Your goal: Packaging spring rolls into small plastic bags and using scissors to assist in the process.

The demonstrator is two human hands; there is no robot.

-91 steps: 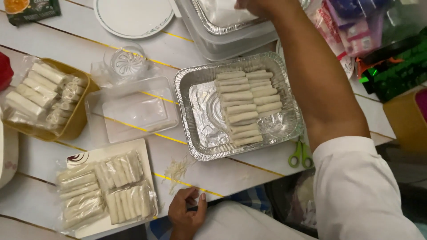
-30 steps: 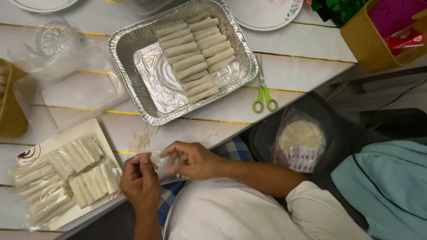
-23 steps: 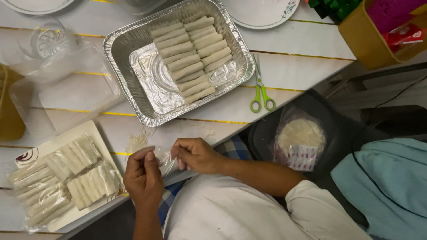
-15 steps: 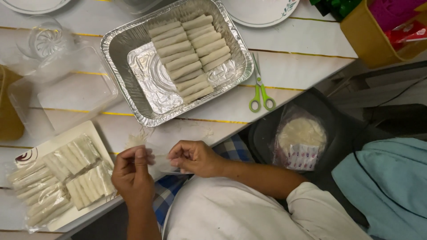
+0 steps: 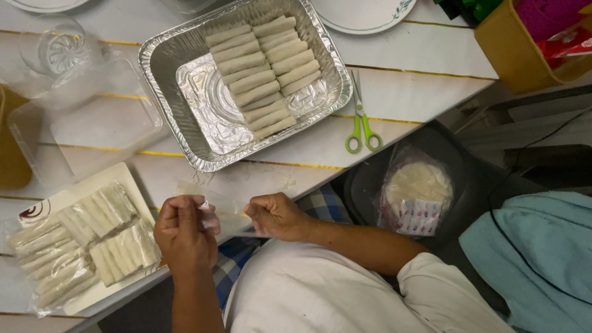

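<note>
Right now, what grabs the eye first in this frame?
The foil tray at top centre, with two rows of pale rolls packed along its right side. Below it, at the table's near edge, the left hand and right hand stretch a thin clear wrapper between them. Green-handled scissors lie right of the tray; a white plate of wrapped rolls sits lower left.

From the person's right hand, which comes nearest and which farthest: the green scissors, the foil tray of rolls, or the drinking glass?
Measured from the right hand in the head view:
1. Green scissors, up and to its right on the table.
2. Foil tray, above it, a little farther out; its near rim almost ties.
3. Drinking glass, far upper left corner.
</note>
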